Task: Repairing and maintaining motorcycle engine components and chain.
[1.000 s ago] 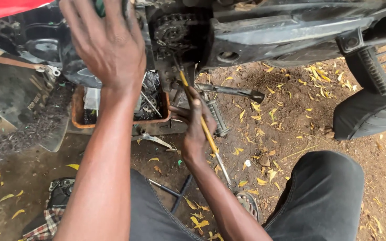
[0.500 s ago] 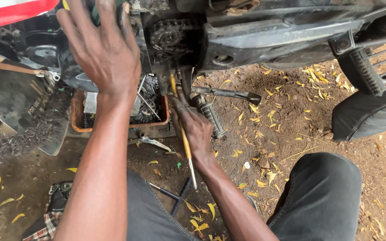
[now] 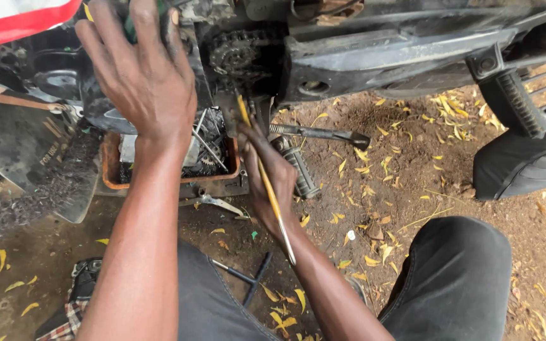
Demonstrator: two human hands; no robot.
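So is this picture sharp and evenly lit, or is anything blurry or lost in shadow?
Head view: soft, even daylight, no glare; the left hand and the right hand holding the yellow-handled tool look sharp; the motorcycle's underside is dark, details lost; straight edges bend slightly near the frame's edges.

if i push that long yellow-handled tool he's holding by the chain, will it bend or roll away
The yellow-handled tool looks like a thin straight rod, so probably stiff and light. Its round shaft might roll if dropped on the dirt ground. The right hand looks greasy, so it may be slippery.
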